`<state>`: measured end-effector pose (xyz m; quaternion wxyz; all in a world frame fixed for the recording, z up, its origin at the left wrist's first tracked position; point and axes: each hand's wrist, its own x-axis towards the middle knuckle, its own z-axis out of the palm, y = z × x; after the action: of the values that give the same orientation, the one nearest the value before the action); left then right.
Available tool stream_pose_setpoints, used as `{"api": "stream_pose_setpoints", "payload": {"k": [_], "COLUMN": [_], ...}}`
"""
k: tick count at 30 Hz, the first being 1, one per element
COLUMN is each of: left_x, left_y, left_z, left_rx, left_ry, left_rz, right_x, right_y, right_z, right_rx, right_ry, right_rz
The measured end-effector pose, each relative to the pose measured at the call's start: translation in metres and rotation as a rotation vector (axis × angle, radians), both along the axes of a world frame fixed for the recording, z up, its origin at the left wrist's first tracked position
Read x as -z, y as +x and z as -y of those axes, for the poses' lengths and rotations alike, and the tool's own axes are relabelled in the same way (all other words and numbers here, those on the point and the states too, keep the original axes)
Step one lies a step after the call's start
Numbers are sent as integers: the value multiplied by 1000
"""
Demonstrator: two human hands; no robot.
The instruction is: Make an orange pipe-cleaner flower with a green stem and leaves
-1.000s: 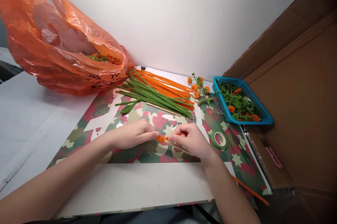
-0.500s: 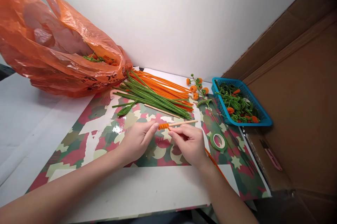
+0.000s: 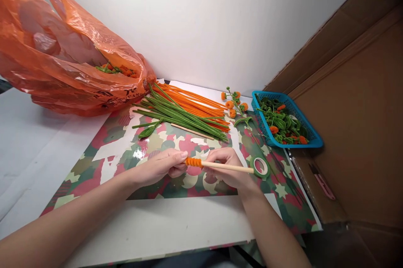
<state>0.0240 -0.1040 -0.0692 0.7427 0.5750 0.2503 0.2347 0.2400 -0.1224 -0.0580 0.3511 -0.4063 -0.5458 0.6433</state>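
Observation:
An orange pipe cleaner (image 3: 194, 162) is wound in a tight coil around a thin wooden stick (image 3: 229, 166), near its left end. My left hand (image 3: 163, 164) is closed in a pinch on the stick at that end, thumb on top against the coil. My right hand (image 3: 228, 167) is closed just right of the coil, its fingers curled behind the stick at the pipe cleaner. The stick passes in front of this hand, tilting slightly down to the right. The pipe cleaner's loose end is hidden.
Green pipe cleaners (image 3: 182, 114) and orange ones (image 3: 195, 100) lie behind my hands with another stick (image 3: 192, 131). An orange flower sprig (image 3: 234, 104), green tape (image 3: 263, 174) and a blue basket (image 3: 315, 145) are to the right. An orange plastic bag (image 3: 78, 87) stands left; a pink-handled tool (image 3: 324, 186) lies far right.
The stick's right end has swung down and toward me, now in front of my right hand. My left hand has lowered slightly. The orange tail by my right wrist no longer shows.

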Motion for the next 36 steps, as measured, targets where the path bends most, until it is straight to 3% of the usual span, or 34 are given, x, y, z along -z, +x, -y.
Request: {"api": "stream_pose_setpoints", "payload": {"k": [4, 8, 17, 24, 28, 32, 36], "left_x": [-4, -10, -25, -20, -15, -10, -8], "left_y": [-5, -11, -14, -9, -4, 2, 7], "left_z": [-5, -10, -10, -9, -6, -1, 4], "left_rx": [117, 208, 273, 101, -66, -249, -374], "left_ry": [33, 114, 372, 528, 647, 693, 617], "left_rz": [-32, -132, -471, -692, -738, -701, -581], "right_x": [-2, -3, -4, -6, 0, 2, 1], "right_y": [2, 4, 2, -7, -6, -8, -12], "right_z": [-3, -4, -4, 0, 1, 3, 6], "right_rx": [-21, -37, 27, 161, 210, 325, 384], "right_ry": [-125, -132, 198, 628, 878, 945, 973], "right_rz": [42, 94, 379, 528, 617, 640, 605]}}
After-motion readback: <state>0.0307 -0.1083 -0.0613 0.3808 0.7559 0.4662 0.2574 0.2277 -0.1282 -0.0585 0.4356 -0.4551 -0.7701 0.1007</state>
